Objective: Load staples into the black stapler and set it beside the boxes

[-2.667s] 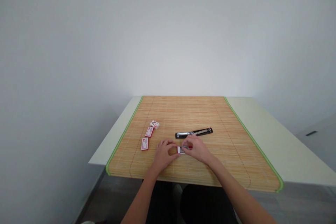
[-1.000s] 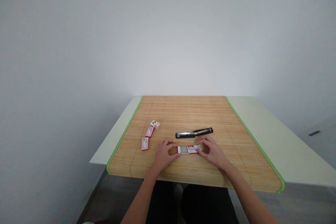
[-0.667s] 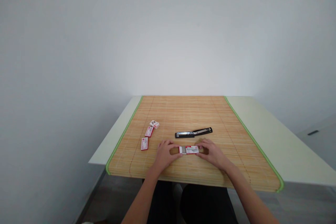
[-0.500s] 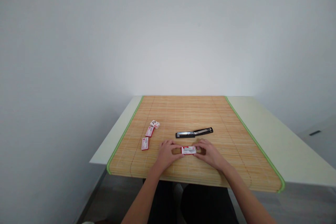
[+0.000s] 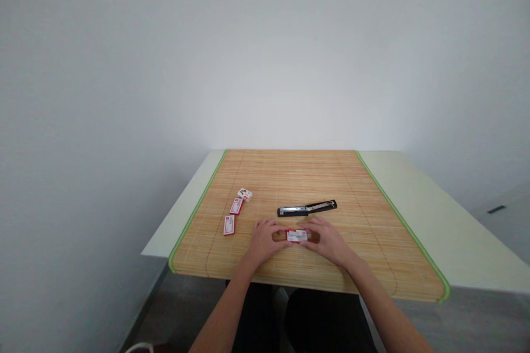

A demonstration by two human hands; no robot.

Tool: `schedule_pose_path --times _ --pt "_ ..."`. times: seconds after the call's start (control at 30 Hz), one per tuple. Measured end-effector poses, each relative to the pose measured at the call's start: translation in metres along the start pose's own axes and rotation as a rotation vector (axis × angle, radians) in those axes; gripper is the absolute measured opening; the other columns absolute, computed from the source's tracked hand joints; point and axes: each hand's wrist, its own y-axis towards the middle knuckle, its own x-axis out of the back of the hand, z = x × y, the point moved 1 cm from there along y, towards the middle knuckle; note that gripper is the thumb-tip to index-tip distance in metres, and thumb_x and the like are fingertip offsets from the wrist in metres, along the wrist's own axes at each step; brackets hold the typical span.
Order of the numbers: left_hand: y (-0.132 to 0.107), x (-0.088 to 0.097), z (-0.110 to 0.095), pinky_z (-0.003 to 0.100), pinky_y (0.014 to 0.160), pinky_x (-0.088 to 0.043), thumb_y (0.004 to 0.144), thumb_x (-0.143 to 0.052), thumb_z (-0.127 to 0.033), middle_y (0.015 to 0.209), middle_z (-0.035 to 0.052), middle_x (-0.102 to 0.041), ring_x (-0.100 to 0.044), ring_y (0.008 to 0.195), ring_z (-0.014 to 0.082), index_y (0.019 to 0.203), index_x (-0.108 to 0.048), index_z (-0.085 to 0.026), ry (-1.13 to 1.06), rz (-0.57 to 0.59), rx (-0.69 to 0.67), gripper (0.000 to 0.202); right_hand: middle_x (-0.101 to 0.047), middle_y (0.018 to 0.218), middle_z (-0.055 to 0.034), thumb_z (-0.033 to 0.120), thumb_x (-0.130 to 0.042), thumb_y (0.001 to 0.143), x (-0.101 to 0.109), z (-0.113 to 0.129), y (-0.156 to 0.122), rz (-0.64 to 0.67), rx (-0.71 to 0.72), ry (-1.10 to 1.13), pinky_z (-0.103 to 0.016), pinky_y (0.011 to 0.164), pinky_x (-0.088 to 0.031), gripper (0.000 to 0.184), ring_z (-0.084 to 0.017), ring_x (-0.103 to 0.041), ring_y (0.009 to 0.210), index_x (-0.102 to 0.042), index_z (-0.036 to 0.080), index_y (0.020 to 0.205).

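Note:
A small red-and-white staple box (image 5: 297, 235) lies near the front of the bamboo mat, between my two hands. The thumb and fingers of my left hand (image 5: 266, 240) grip its left end. My right hand (image 5: 325, 240) pinches the right end, its fingertips partly covering that side. Just beyond my hands is a black stapler (image 5: 307, 208), swung open and lying flat, with its metal staple channel showing.
On the left of the bamboo mat (image 5: 298, 176) lie two more red-and-white boxes, one nearer (image 5: 229, 225) and one farther (image 5: 236, 206). A white box with a dark picture (image 5: 245, 194) touches the farther one. White table (image 5: 439, 220) shows beside the mat's green edging.
My right hand has shifted slightly left, and its fingertips now overlap more of the box's right end. The left hand stays on the other end. The stapler and other boxes have not moved.

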Motion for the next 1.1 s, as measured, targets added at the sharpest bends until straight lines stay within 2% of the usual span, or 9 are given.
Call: schedule_pose_path --times 0.2,0.3,0.5,0.63,0.77,0.83,0.9,1.0,1.1 --pt "-0.001 0.001 -0.002 0.042 0.097 -0.038 0.079 -0.079 -0.058 0.107 0.0022 -0.071 -0.057 0.106 0.0273 0.116 -0.076 -0.037 -0.002 0.008 0.015 0.043 -0.063 0.098 -0.0055 0.039 -0.079 0.085 -0.01 0.01 0.007 -0.104 -0.005 0.03 -0.043 0.089 -0.051 0.024 -0.027 -0.06 0.096 -0.077 0.033 0.107" --pt "-0.001 0.0 -0.003 0.041 0.096 -0.038 0.079 -0.08 -0.055 0.106 0.0002 -0.071 -0.058 0.105 0.0259 0.117 -0.075 -0.039 -0.002 0.0 0.001 0.041 -0.061 0.103 -0.0058 0.037 -0.08 0.084 -0.014 0.007 0.009 -0.123 0.007 0.042 -0.044 0.091 -0.05 0.023 -0.028 -0.059 0.1 -0.078 0.033 0.107" --pt "-0.001 -0.001 0.0 0.041 0.095 -0.038 0.079 -0.08 -0.057 0.104 0.001 -0.071 -0.058 0.105 0.0262 0.115 -0.075 -0.037 0.002 -0.016 -0.002 0.041 -0.061 0.105 -0.0058 0.034 -0.077 0.086 -0.021 0.006 0.017 -0.104 0.013 0.039 -0.045 0.092 -0.05 0.012 -0.027 -0.059 0.102 -0.079 0.032 0.097" --pt "-0.003 -0.002 0.002 0.039 0.095 -0.04 0.077 -0.082 -0.058 0.103 0.0 -0.07 -0.059 0.103 0.0248 0.117 -0.073 -0.036 -0.041 -0.025 -0.016 0.046 -0.063 0.11 -0.0068 0.03 -0.073 0.088 -0.022 0.011 0.02 -0.089 0.059 0.035 -0.046 0.094 -0.05 0.011 -0.028 -0.059 0.105 -0.077 0.031 0.099" --pt "0.0 -0.004 0.008 0.039 0.095 -0.044 0.088 -0.072 -0.055 0.107 0.0031 -0.068 -0.06 0.104 0.0243 0.12 -0.07 -0.031 -0.126 -0.102 0.023 0.04 -0.066 0.116 -0.0078 0.03 -0.071 0.089 -0.016 0.01 0.025 -0.138 0.091 0.077 -0.048 0.097 -0.05 0.013 -0.029 -0.06 0.111 -0.075 0.03 0.102" --pt "0.004 -0.005 0.012 0.039 0.097 -0.046 0.096 -0.062 -0.046 0.112 0.0048 -0.067 -0.06 0.107 0.0237 0.122 -0.068 -0.029 -0.155 -0.163 0.053 0.031 -0.066 0.119 -0.008 0.03 -0.072 0.088 -0.011 0.006 0.032 -0.181 0.103 0.089 -0.049 0.101 -0.049 0.015 -0.03 -0.06 0.115 -0.075 0.031 0.103" --pt "0.011 -0.008 0.015 0.041 0.104 -0.045 0.098 -0.059 -0.036 0.12 0.0057 -0.065 -0.059 0.115 0.0239 0.126 -0.065 -0.028 -0.144 -0.223 0.06 0.029 -0.067 0.122 -0.0083 0.03 -0.073 0.088 -0.005 0.0 0.04 -0.223 0.121 0.086 -0.051 0.105 -0.048 0.014 -0.03 -0.06 0.119 -0.076 0.03 0.102" --pt "0.024 -0.011 0.018 0.045 0.115 -0.038 0.092 -0.068 -0.031 0.138 0.0066 -0.058 -0.051 0.132 0.0255 0.135 -0.058 -0.029 -0.076 -0.269 0.045 0.045 -0.067 0.128 -0.0085 0.029 -0.074 0.088 0.003 -0.006 0.054 -0.285 0.186 0.067 -0.056 0.11 -0.045 0.013 -0.031 -0.058 0.126 -0.076 0.03 0.1" --pt "0.036 -0.013 0.02 0.05 0.119 -0.034 0.087 -0.074 -0.035 0.155 0.0067 -0.045 -0.041 0.143 0.0288 0.137 -0.057 -0.03 0.005 -0.249 0.073 0.053 -0.063 0.139 -0.006 0.028 -0.075 0.086 0.008 -0.007 0.065 -0.308 0.24 0.032 -0.059 0.117 -0.039 0.013 -0.032 -0.05 0.137 -0.077 0.03 0.099"
